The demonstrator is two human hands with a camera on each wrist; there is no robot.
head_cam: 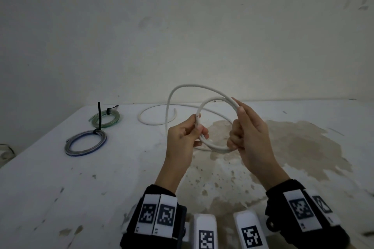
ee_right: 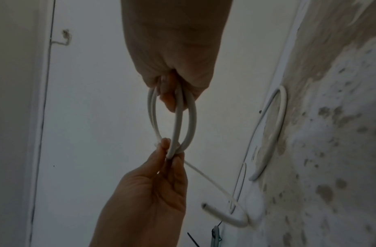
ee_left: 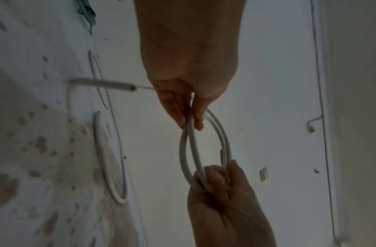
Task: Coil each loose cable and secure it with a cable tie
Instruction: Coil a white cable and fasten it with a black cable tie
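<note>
The left hand [head_cam: 183, 136] is pinching one side of a small coil of white cable [head_cam: 217, 123] between thumb and fingertips, with the cable's cut end poking up just above the thumb. Across the loop, the right hand [head_cam: 245, 133] is gripping the other side: its lower fingers are curling round the bundled turns while the forefinger is lying straight along the top of the coil. In the left wrist view the turns are showing as two or three strands running side by side between the two hands. The coil is being held up in the air above the table [head_cam: 101, 178], in front of the person.

From the left hand a long free stretch of the same cable is arching up and back, then dropping to the tabletop, where its remainder is lying in a loose open curve near the back edge.

Further left on the table, a green coiled cable [head_cam: 105, 119] is lying bound with a black cable tie [head_cam: 100, 116] whose tail is sticking straight up. Just in front of it, a blue coiled cable [head_cam: 86, 143] is lying flat, also tied. A large brownish stain [head_cam: 293, 147] is spreading over the table beneath and right of the hands.
</note>
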